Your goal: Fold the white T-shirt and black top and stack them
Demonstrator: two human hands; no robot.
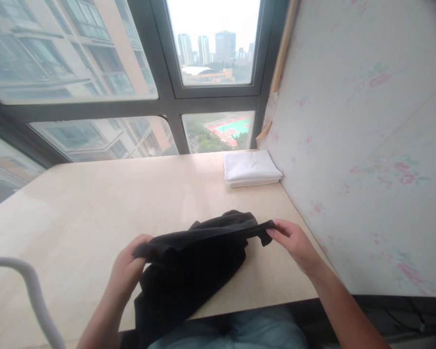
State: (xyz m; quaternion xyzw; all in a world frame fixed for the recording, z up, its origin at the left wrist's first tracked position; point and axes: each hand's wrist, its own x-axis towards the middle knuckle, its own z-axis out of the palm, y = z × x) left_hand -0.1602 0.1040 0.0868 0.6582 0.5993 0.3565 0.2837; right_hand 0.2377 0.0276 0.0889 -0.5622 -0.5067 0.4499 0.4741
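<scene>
A black cloth garment [196,261] is stretched between my two hands above the pale sill, its lower part hanging over the front edge near my lap. My left hand [129,261] grips one end of it, thumb and fingers closed on the fabric. At the other end, my right hand [288,237] pinches a corner between thumb and fingertips. Part of the garment lies bunched on the surface behind the taut edge. Its exact kind cannot be made out from the folds.
A folded stack of white cloth [252,167] lies at the back right, against the flowered wall [378,169]. Grey window frames [167,102] rise behind the wooden surface [94,208]. A curved white tube [32,286] stands at the left front.
</scene>
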